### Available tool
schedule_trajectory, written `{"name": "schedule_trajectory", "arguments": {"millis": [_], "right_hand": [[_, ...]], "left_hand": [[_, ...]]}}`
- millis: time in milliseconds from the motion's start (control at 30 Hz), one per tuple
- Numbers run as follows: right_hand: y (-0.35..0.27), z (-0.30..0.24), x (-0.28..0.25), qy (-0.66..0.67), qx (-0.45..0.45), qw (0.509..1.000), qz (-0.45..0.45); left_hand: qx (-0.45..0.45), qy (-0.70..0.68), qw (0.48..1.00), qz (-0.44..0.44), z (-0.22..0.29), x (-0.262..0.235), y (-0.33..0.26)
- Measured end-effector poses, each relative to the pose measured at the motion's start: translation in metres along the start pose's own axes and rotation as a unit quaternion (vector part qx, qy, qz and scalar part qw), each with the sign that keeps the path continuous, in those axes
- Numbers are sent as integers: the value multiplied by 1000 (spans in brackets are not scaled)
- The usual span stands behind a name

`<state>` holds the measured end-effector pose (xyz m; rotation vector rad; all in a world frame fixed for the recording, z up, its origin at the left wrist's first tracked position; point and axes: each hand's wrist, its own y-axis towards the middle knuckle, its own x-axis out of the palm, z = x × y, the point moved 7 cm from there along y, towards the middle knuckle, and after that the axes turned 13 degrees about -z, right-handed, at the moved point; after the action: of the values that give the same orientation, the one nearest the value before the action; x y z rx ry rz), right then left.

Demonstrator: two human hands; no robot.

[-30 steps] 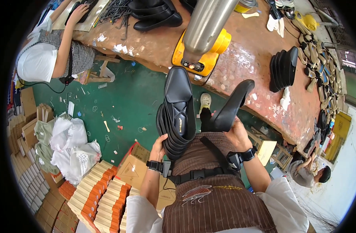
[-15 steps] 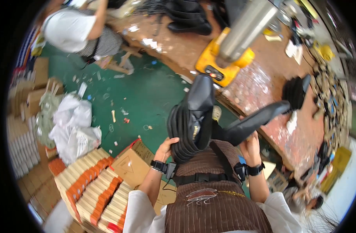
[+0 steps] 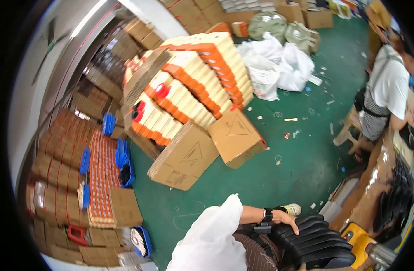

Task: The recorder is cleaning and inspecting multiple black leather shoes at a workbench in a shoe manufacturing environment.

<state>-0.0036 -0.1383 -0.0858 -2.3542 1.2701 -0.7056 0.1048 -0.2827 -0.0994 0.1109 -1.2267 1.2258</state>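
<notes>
My left hand [image 3: 286, 220] grips the near end of a stack of black leather shoe uppers [image 3: 313, 239], its fingers curled over the top layers. The stack lies tilted across my front at the lower edge, several layers nested together. Of my right hand [image 3: 302, 267] only a sliver of skin shows under the stack at the picture's bottom edge; its fingers are hidden. Close to the stack's right side stands a yellow machine base [image 3: 357, 244] with a metal cylinder [image 3: 381, 254].
The workbench [image 3: 374, 180] runs along the right, bearing more black pieces [image 3: 392, 207]. A person in a white shirt [image 3: 388, 86] sits there. Ahead are cartons [image 3: 236, 135], a tall stack of cream and orange boxes [image 3: 198, 77] and white plastic bags [image 3: 279, 63]. Scraps litter the green floor [image 3: 302, 149].
My view has swung left, bringing the box stacks and left wall into sight. The stack is still in my left hand; the single black piece my right hand held is no longer distinguishable.
</notes>
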Motion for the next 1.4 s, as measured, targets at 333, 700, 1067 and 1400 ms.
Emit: {"name": "schedule_trajectory", "arguments": {"millis": [333,700,1067,1400], "right_hand": [[-46,29,-63,297,76,952,-11],[-162,13,-124,478,-123,851,180],[-193,32,-135,473,-136,798,346],[-155,19,-109,475,-152,802,329]], "left_hand": [[69,-35,997,12,-14,16,-4],[-76,-178,981,17,-18,-38,77],[-102,-137,985,-5,8,-44,107],[-78,-142,987,10,38,-58,105]]}}
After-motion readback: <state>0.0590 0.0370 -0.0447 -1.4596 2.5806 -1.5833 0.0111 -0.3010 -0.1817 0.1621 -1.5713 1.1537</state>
